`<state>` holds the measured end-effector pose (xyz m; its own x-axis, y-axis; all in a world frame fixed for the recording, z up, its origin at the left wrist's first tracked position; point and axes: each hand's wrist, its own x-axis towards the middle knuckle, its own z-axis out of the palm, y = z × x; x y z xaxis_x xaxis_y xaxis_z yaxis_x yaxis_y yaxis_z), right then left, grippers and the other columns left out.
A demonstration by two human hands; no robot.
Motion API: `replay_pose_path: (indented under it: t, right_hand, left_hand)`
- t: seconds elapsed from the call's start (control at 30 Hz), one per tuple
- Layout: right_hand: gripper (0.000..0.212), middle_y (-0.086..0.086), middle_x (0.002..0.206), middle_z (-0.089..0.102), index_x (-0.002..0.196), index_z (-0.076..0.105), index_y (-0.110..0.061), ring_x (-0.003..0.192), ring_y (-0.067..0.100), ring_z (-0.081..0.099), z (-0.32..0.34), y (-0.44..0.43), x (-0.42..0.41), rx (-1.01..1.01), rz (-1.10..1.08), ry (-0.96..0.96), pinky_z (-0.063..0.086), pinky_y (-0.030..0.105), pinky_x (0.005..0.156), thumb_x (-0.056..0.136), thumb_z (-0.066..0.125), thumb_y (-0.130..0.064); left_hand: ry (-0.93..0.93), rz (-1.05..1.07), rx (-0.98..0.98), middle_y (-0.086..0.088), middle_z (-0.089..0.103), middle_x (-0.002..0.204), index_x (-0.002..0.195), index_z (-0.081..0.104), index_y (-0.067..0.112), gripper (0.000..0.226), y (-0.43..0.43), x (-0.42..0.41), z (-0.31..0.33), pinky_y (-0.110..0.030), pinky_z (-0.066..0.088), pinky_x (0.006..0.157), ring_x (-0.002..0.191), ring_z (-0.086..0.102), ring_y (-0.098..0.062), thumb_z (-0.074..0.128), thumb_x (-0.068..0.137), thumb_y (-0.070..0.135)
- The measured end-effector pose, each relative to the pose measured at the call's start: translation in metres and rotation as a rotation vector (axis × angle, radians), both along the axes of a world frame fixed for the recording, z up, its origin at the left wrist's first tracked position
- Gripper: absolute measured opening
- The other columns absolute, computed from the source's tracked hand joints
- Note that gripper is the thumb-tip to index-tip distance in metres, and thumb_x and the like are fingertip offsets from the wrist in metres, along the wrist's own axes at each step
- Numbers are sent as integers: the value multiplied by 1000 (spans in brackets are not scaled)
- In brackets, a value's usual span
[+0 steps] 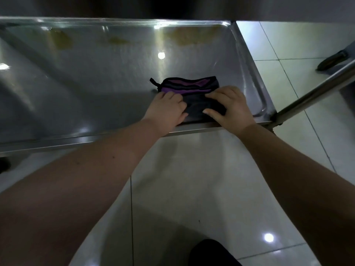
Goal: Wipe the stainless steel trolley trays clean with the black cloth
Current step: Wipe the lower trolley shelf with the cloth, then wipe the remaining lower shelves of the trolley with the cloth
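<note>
— Both hands hold the folded black cloth (192, 87) with purple stripes. The left hand (169, 109) has its bent fingers over the cloth's left end. The right hand (229, 106) pinches the right end between curled fingers and an outstretched thumb.
— And where does the cloth lie?
— Flat on the shiny stainless steel trolley tray (86, 89), close to its near rim and toward the right-hand corner.
— Is the tray clean?
— No. Yellowish-brown smears (184, 36) sit along the far side, well apart from the cloth.
— What else?
— A round metal trolley bar (317, 87) slants away from the tray's near right corner, over glossy white floor tiles (192, 179). On the tiles at far right lies a dark object (331, 60) I cannot make out.
</note>
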<state>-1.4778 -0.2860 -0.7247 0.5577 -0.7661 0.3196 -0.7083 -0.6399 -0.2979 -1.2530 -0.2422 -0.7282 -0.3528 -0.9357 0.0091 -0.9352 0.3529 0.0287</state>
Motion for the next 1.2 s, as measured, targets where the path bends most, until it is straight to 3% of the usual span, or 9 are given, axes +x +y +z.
replay_pose_path:
  t: [0.17, 0.27, 0.37, 0.53, 0.63, 0.7, 0.83, 1.07, 1.2]
  right_hand:
    - [54, 14, 121, 61, 126, 62, -10, 116, 38, 49, 4, 3, 15, 113, -80, 244, 31, 43, 97, 81, 77, -33]
    - [34, 19, 108, 63, 116, 64, -3, 103, 41, 55, 24, 12, 26, 111, -91, 150, 40, 44, 89, 83, 67, -9]
    - [33, 21, 108, 63, 115, 62, 1, 97, 42, 56, 57, 24, 34, 201, -47, 53, 48, 47, 80, 82, 62, 1]
    - [26, 24, 106, 56, 109, 57, 4, 90, 41, 56, 108, 51, 40, 348, 27, 140, 47, 47, 74, 83, 56, 5]
    - [21, 21, 112, 53, 108, 55, 0, 95, 37, 52, 141, 68, 47, 436, 69, 244, 42, 40, 73, 87, 54, 1]
    - [24, 19, 118, 52, 112, 55, -1, 101, 36, 51, 169, 80, 52, 465, 54, 280, 45, 44, 78, 88, 54, -2]
    - [30, 16, 122, 52, 118, 58, -3, 109, 34, 50, 246, 103, 69, 521, 13, 247, 45, 49, 90, 89, 55, -1]
    - [39, 12, 124, 55, 125, 58, -11, 114, 32, 49, 407, 143, 99, 482, -44, 135, 43, 38, 86, 87, 55, -1]
    - [38, 6, 118, 58, 121, 59, -13, 109, 24, 48, 530, 155, 114, 398, 5, 49, 32, 28, 77, 85, 58, 0]
  left_hand:
    - [-4, 62, -17, -14, 53, 121, 122, 57, 7, 40, -2, 1, 15, -42, 29, 98, 114, 47, -34, 36, 104, 36]
    - [19, 114, 18, -18, 54, 121, 124, 52, 3, 39, 7, 4, 33, -42, 33, 94, 110, 50, -36, 31, 107, 32]
    - [130, 161, 46, -21, 54, 117, 128, 49, 1, 44, 26, 9, 59, -47, 42, 84, 106, 51, -39, 27, 104, 31]
    - [127, 75, 220, -17, 52, 119, 128, 49, 5, 48, 69, 18, 103, -41, 40, 84, 109, 50, -35, 53, 96, 41]
    - [107, 84, 221, -16, 53, 113, 119, 53, 5, 31, 90, 24, 138, -40, 42, 79, 101, 53, -34, 58, 95, 25]
    - [90, 115, 186, -15, 56, 104, 110, 57, 5, 22, 102, 28, 169, -39, 43, 75, 92, 56, -33, 62, 91, 14]
    - [42, 157, 218, -9, 53, 116, 122, 52, 11, 26, 127, 37, 240, -35, 38, 85, 105, 52, -28, 50, 96, 17]
    - [155, 323, 185, -8, 61, 115, 122, 60, 13, 31, 165, 66, 409, -36, 34, 85, 105, 55, -31, 52, 96, 28]
    - [291, 287, 68, -12, 67, 99, 112, 67, 9, 27, 184, 95, 534, -41, 39, 80, 95, 59, -35, 62, 90, 24]
